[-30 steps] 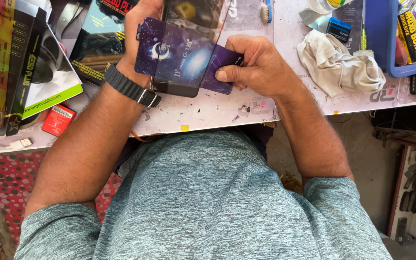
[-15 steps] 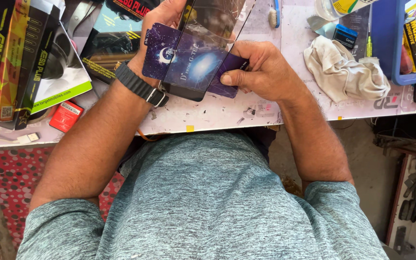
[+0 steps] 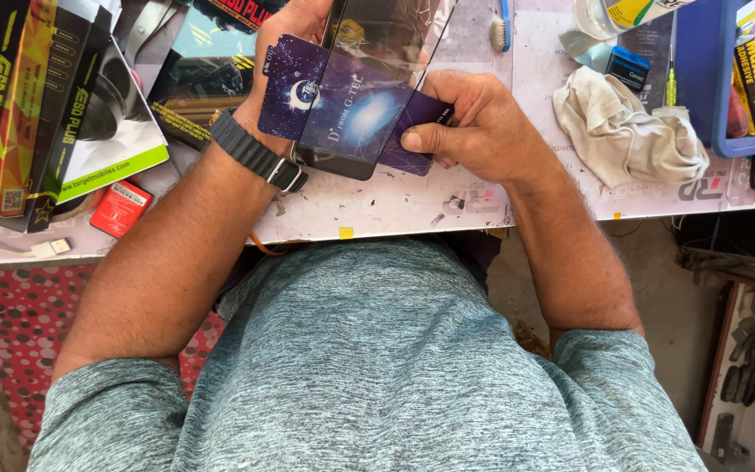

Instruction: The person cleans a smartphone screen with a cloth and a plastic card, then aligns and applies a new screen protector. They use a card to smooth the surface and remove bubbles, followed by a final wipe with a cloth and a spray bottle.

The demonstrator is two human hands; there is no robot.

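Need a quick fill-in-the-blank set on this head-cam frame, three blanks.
1. The dark band on the left wrist is a ____.
2. The crumpled beige cloth lies to the ____ of the right hand.
3. Both hands hold a glossy black glass sheet over a ____ starry card.

Answers: watch; right; purple

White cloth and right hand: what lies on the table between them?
In the head view, nothing: between the right hand and the crumpled white cloth there is only bare, stained table surface.
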